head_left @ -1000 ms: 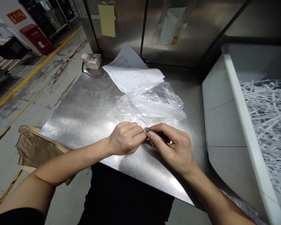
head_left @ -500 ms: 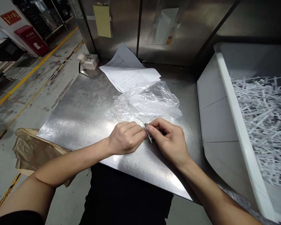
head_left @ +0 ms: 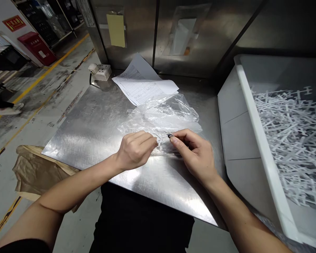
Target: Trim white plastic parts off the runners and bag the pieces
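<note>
My left hand (head_left: pixel 137 149) is closed over the metal table, knuckles up. At its fingertips shows a thin white plastic piece (head_left: pixel 158 141), mostly hidden in the fist. Between thumb and forefinger my right hand (head_left: pixel 195 151) pinches a small dark, shiny part (head_left: pixel 170 135), too small to name. A short gap separates the two hands. Just behind them lies a crumpled clear plastic bag (head_left: pixel 171 109).
A grey-white bin (head_left: pixel 260 140) of thin white plastic sticks (head_left: pixel 300 140) stands at the right. Printed papers (head_left: pixel 144 86) and a power socket (head_left: pixel 102 72) lie at the back of the metal table (head_left: pixel 86 123). A brown paper bag (head_left: pixel 42 175) sits lower left. A person's foot (head_left: pixel 9 110) shows far left.
My hands have moved apart, the left one going left; the thin piece that hung between them no longer hangs there. At the far left, a person's leg and foot have come further into view.
</note>
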`<control>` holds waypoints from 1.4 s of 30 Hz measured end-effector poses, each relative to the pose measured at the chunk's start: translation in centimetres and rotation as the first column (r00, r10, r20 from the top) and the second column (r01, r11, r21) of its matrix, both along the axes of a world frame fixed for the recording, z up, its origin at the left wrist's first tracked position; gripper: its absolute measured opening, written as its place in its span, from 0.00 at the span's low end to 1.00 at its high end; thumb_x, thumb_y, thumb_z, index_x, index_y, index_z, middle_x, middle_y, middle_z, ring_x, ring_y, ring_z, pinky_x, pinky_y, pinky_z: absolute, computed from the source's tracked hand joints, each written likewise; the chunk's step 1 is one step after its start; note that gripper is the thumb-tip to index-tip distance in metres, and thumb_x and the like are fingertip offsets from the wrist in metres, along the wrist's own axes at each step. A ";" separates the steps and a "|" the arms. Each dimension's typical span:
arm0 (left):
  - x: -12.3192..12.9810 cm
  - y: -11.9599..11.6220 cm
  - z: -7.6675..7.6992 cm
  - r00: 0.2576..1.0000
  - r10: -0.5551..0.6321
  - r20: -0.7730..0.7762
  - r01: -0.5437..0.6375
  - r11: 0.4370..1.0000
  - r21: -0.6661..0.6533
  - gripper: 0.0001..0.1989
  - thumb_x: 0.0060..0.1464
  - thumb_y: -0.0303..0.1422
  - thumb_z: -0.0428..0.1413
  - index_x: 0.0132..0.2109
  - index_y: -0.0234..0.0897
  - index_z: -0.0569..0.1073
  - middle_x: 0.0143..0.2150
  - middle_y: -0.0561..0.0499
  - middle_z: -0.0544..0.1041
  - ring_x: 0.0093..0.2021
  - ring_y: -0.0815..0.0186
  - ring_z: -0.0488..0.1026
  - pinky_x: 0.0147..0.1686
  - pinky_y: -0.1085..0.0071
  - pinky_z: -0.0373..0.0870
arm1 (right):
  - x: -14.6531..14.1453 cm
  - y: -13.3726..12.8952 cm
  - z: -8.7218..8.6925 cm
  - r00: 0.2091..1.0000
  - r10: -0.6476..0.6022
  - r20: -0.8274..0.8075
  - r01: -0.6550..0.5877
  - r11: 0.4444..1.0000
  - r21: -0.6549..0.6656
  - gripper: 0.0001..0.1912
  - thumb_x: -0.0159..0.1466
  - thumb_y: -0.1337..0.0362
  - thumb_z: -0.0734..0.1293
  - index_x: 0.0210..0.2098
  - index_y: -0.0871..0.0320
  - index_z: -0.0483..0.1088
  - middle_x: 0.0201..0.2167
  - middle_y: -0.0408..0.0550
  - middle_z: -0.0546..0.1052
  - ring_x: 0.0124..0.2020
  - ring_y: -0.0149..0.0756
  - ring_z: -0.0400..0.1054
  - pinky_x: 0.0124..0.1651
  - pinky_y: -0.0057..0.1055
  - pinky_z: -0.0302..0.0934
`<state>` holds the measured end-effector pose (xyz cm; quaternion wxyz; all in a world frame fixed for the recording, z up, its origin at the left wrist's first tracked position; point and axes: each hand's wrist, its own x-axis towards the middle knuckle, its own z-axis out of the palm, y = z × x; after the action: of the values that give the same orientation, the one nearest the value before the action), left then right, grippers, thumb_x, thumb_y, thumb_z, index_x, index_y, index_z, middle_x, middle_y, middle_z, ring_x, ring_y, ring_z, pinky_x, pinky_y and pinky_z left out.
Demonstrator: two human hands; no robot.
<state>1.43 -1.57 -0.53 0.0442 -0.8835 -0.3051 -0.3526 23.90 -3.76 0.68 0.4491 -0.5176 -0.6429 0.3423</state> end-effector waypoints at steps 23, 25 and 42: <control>-0.4 0.5 0.8 0.960 -0.086 0.268 0.186 0.907 -0.377 0.12 0.74 0.27 0.52 0.39 0.37 0.74 0.34 0.50 0.80 0.36 0.66 0.77 0.38 0.68 0.73 | 0.9 0.1 0.9 0.980 0.133 0.148 -0.152 0.979 0.132 0.06 0.74 0.61 0.69 0.42 0.52 0.79 0.36 0.46 0.82 0.37 0.41 0.75 0.42 0.38 0.66; -0.5 0.5 0.8 0.959 -0.067 0.276 0.181 0.893 -0.412 0.13 0.75 0.28 0.52 0.38 0.37 0.74 0.34 0.51 0.79 0.35 0.67 0.76 0.38 0.69 0.72 | 1.0 0.2 0.9 0.980 0.129 0.151 -0.150 0.980 0.131 0.07 0.74 0.61 0.69 0.41 0.52 0.79 0.36 0.46 0.83 0.37 0.41 0.76 0.42 0.39 0.66; -0.5 0.4 0.3 0.989 0.045 0.140 0.048 0.801 -0.597 0.13 0.74 0.31 0.55 0.37 0.36 0.77 0.33 0.53 0.80 0.35 0.68 0.77 0.39 0.71 0.68 | 0.4 0.3 -0.2 0.981 0.148 0.124 -0.126 0.978 -0.169 0.12 0.71 0.58 0.69 0.32 0.55 0.76 0.25 0.40 0.76 0.27 0.33 0.66 0.33 0.34 0.56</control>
<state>0.95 -1.21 -0.20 -0.2598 -0.8240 -0.4027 -0.3023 24.26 -3.46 0.45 0.3364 -0.5288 -0.6764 0.3870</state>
